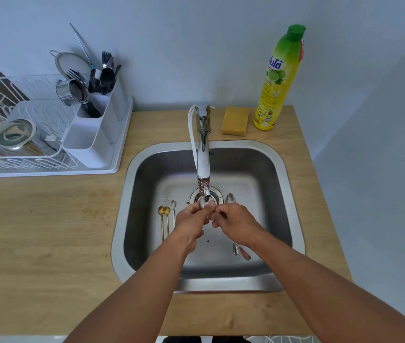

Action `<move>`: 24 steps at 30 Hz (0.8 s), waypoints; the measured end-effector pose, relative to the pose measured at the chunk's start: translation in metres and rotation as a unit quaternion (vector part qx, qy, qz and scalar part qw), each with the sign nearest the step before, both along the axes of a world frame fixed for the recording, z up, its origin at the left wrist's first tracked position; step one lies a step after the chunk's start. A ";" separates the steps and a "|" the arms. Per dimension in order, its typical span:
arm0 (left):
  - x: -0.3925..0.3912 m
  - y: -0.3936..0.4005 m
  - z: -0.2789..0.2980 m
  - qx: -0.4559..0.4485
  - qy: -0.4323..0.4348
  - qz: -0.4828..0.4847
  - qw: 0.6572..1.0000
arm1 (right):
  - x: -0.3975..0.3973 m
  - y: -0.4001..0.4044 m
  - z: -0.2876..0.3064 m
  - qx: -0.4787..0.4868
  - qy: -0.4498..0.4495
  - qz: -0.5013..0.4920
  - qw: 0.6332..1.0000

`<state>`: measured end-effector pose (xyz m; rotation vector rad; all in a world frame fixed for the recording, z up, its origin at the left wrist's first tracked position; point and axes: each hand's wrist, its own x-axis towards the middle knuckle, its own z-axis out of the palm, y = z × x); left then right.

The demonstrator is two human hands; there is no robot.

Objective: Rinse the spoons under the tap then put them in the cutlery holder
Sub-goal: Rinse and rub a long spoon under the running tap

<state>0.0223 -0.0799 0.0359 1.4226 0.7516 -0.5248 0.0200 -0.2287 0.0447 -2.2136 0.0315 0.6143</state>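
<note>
A: Head camera: what are your hands doing?

B: Your left hand and right hand meet under the tap, over the drain of the sink. Both have curled fingers pinching one silver spoon, its bowl just beneath the spout; your right hand grips the handle end.

A: And the other spoons?

B: On the sink floor, left of your hands, two gold spoons lie side by side with a small silver spoon just beside them. To the right, a large silver spoon lies partly hidden under your right hand.

A: The holder?

B: The white cutlery holder stands on the table, well left of the sink, against the dish rack. A sponge and a soap bottle stand behind the sink.
</note>
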 end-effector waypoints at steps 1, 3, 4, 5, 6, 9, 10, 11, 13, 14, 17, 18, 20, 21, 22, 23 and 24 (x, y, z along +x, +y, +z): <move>0.001 -0.002 0.000 0.021 -0.009 -0.001 1.000 | -0.001 0.000 0.001 -0.017 -0.014 0.007 1.000; 0.006 -0.004 0.003 0.048 -0.018 0.004 0.999 | -0.004 0.001 0.001 -0.051 -0.045 0.018 0.998; 0.009 -0.005 0.006 0.056 -0.013 0.010 0.998 | -0.005 0.002 0.001 -0.062 -0.057 0.018 0.996; 0.012 -0.006 0.009 0.062 -0.002 0.020 0.998 | -0.006 0.002 0.000 -0.066 -0.065 0.015 0.996; 0.015 -0.007 0.011 0.062 0.013 0.029 0.998 | -0.007 0.002 -0.001 -0.065 -0.069 0.009 0.995; 0.020 -0.004 0.013 0.021 0.045 0.035 0.998 | -0.005 0.000 -0.002 -0.029 -0.060 -0.030 0.997; 0.020 -0.002 0.013 0.002 0.049 0.029 0.998 | -0.004 -0.001 -0.002 -0.009 -0.052 -0.043 0.998; 0.018 0.000 0.011 -0.014 0.050 0.019 0.998 | -0.003 -0.001 -0.001 0.010 -0.045 -0.053 0.998; 0.012 0.003 0.006 -0.040 0.042 -0.006 0.998 | 0.000 -0.003 0.000 0.035 -0.035 -0.061 0.997; 0.009 0.005 0.002 -0.047 0.034 -0.016 0.998 | 0.001 -0.004 0.000 0.043 -0.032 -0.060 0.997; 0.005 0.010 -0.004 -0.025 0.005 -0.033 0.999 | -0.001 -0.006 -0.001 0.052 -0.021 -0.045 0.997; 0.005 0.011 -0.004 -0.013 -0.003 -0.036 0.999 | -0.002 -0.006 -0.001 0.055 -0.020 -0.039 0.998; 0.008 0.013 -0.001 0.000 -0.012 -0.046 0.999 | -0.005 -0.006 -0.002 0.066 -0.017 -0.028 0.997; 0.011 0.013 0.001 0.002 -0.013 -0.047 0.999 | -0.005 -0.006 -0.002 0.076 -0.019 -0.023 0.997; 0.013 0.012 0.003 0.003 -0.009 -0.041 0.999 | -0.005 -0.005 -0.001 0.086 -0.020 -0.019 0.996; 0.015 0.010 0.006 0.005 -0.002 -0.027 1.000 | -0.005 -0.004 0.000 0.095 -0.021 -0.015 0.995; 0.017 0.008 0.010 0.004 0.009 -0.009 1.000 | -0.005 -0.002 0.001 0.100 -0.019 -0.012 0.995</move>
